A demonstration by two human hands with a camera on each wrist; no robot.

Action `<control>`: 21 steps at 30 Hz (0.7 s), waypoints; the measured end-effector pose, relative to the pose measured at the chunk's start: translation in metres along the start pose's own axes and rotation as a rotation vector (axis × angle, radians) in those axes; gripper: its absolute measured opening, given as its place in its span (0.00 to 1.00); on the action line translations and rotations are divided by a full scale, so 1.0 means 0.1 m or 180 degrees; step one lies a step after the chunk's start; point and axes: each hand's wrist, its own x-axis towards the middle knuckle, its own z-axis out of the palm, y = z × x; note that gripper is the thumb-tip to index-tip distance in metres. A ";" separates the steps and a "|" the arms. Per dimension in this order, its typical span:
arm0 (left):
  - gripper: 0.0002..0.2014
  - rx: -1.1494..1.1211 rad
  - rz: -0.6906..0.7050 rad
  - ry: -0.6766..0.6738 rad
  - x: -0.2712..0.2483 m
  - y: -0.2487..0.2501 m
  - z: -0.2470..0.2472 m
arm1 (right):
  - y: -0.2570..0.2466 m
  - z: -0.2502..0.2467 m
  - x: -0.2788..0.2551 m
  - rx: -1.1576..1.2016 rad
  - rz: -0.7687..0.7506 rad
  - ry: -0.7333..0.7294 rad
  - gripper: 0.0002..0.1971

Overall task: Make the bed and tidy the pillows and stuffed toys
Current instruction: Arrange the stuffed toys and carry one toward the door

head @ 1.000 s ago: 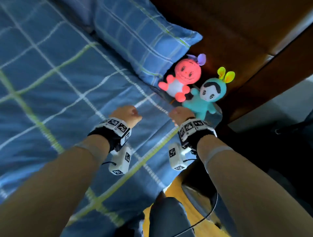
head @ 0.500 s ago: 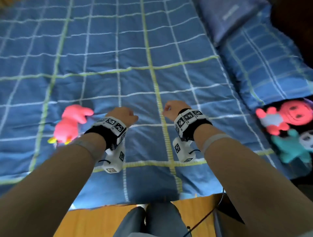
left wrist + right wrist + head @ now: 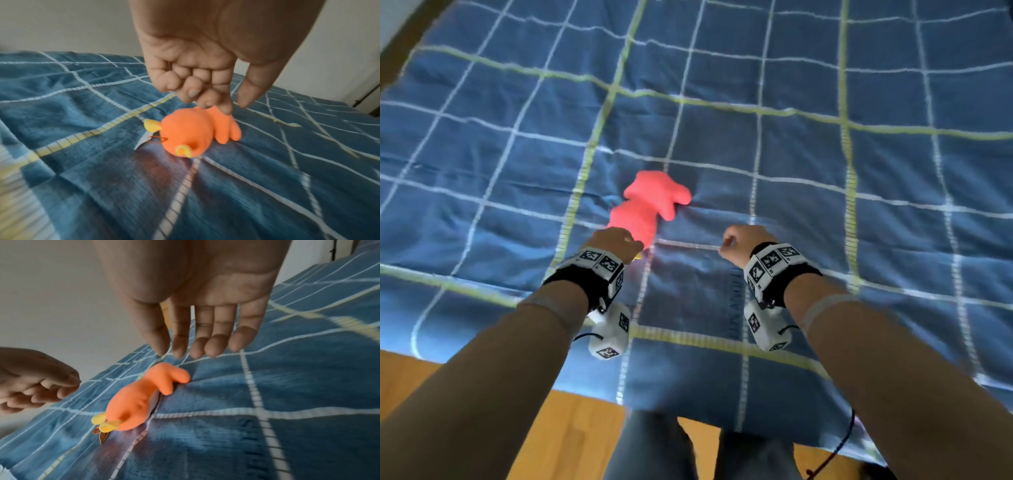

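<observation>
A pink-orange stuffed toy [image 3: 647,209] with small yellow parts lies on its side on the blue checked bedspread [image 3: 825,164], near the front edge. My left hand [image 3: 616,240] hovers just above its near end, fingers loosely curled and holding nothing; in the left wrist view the hand [image 3: 216,97] hangs right over the toy [image 3: 189,131]. My right hand [image 3: 743,240] floats to the right of the toy, apart from it. Its fingers [image 3: 213,345] hang almost straight and relaxed above the toy [image 3: 139,399]. No pillows are in view.
The bedspread lies flat with light wrinkles and reaches the near bed edge. Below that edge is orange wooden floor [image 3: 571,428], with my legs [image 3: 654,445] against the bed. A pale wall [image 3: 61,24] stands beyond the far side.
My view has swung left along the bed, away from the pillow and the two toys at the headboard. Both hands now hover by the pink-orange toy, which lay off to the left before.
</observation>
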 end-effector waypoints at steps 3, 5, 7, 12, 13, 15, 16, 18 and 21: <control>0.17 -0.0272 -0.0044 -0.0120 0.46 -0.49 -0.06 | -0.50 0.32 0.53 -0.0028 -0.0158 0.0102 0.09; 0.17 -0.0402 -0.0161 -0.0207 0.73 -0.85 -0.07 | -0.86 0.48 0.92 -0.0176 -0.0341 0.0265 0.11; 0.18 -0.0588 -0.0321 -0.0213 0.99 -1.18 -0.04 | -1.19 0.60 1.28 -0.0526 -0.0501 0.0415 0.20; 0.14 -0.0755 -0.0418 -0.0456 1.35 -1.72 0.11 | -1.65 0.78 1.70 -0.2145 -0.0801 -0.0365 0.35; 0.14 -0.0799 -0.0427 -0.0507 1.38 -1.79 0.12 | -1.67 0.79 1.73 -0.2328 -0.0845 -0.0505 0.39; 0.13 -0.0852 -0.0411 -0.0541 1.42 -1.85 0.13 | -1.68 0.78 1.75 -0.2388 -0.0930 -0.0524 0.42; 0.11 -0.0880 -0.0420 -0.0552 1.44 -1.88 0.12 | -1.69 0.77 1.75 -0.2388 -0.0963 -0.0500 0.42; 0.10 -0.0952 -0.0425 -0.0522 1.46 -1.91 0.07 | -1.74 0.74 1.73 -0.2325 -0.0908 -0.0490 0.41; 0.12 -0.1070 -0.0417 -0.0389 1.41 -1.91 -0.05 | -1.84 0.67 1.62 -0.1786 -0.0625 -0.0214 0.37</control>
